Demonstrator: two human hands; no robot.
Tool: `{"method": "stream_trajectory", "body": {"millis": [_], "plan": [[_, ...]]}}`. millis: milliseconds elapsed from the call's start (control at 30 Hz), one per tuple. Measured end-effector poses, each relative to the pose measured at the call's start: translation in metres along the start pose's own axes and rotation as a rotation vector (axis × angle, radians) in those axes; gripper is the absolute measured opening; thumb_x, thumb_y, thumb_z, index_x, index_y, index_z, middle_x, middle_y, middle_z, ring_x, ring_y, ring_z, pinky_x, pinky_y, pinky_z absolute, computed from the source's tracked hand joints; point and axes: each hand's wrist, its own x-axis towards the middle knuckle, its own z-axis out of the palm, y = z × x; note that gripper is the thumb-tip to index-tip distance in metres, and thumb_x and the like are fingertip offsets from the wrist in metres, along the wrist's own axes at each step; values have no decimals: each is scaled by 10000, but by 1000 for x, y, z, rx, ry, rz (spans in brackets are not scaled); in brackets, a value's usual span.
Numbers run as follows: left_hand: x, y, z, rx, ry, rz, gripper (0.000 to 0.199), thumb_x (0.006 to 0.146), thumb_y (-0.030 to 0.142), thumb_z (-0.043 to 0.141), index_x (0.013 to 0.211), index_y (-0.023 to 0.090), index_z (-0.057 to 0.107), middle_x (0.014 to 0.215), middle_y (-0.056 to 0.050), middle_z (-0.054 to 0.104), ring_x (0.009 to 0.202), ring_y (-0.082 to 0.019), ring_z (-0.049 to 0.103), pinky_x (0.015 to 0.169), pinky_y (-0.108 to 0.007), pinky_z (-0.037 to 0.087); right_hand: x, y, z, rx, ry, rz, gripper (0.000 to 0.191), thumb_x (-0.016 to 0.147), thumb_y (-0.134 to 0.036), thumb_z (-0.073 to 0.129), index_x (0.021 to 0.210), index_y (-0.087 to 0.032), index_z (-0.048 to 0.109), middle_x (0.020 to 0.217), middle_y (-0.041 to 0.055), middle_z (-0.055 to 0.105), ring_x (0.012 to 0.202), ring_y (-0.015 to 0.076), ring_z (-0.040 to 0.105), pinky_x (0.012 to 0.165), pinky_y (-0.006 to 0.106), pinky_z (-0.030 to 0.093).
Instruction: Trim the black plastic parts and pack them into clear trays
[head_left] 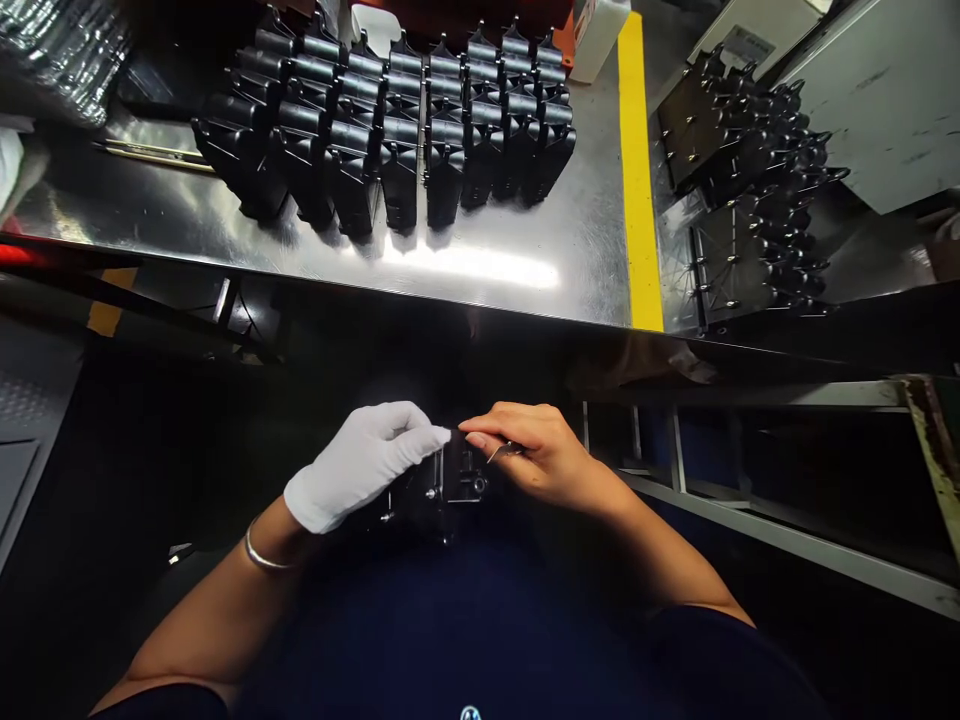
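A black molded plastic part [457,482] with shiny ribs and a round boss is held up close to my body, beyond the table's front edge. My left hand [360,465], in a white glove, is closed with thumb and forefinger pinching the part's upper edge. Bare and also closed, my right hand [551,455] has its fingertips at the same edge, just right of the glove. From between its fingers pokes a small thin metal tool [504,451], whose kind I cannot make out. The part's lower side blends into my dark clothing.
Several black molded parts [405,130] stand in rows on the steel table [480,265]. A yellow stripe [639,180] crosses the table; more black parts [750,200] are stacked right of it. Plastic-wrapped items [67,55] lie at far left. A metal frame [780,530] stands at lower right.
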Motion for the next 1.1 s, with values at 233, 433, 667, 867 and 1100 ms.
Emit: {"method": "stream_trajectory", "body": {"millis": [233,433,667,867,1100], "plan": [[-2,3,8,35,-98,5,359,698,476,673,540,178,550,499,54,466,471,-83,398,439,-191,341,3,2,-1,-53,-43,93,138,909,-189,550,887,-147,681,717,27,657,621,100,575,576,211,431],[-4,-3,11,-49,127,101,365,671,464,695,512,171,546,473,45,472,453,-75,389,422,-184,328,-1,-1,3,129,58,252,236,968,-295,438,858,-162,598,723,5,579,640,94,540,591,208,439],[-4,-9,11,-57,246,169,310,686,400,687,513,171,570,439,40,468,421,-77,397,392,-185,328,-7,-8,12,155,108,126,296,945,-217,480,686,-136,599,597,1,540,531,72,487,519,195,395],[-4,-6,14,-73,239,150,287,672,381,689,513,168,582,443,32,495,425,-79,409,394,-183,339,-8,-7,11,95,104,91,287,941,-214,488,696,-140,618,578,0,552,512,75,484,502,198,387],[-5,-5,17,-106,286,78,320,631,414,703,493,171,549,458,35,458,450,-82,385,413,-194,346,-9,-5,4,170,-25,32,331,950,-214,464,641,-146,562,550,-6,507,493,73,441,485,214,349]]}}
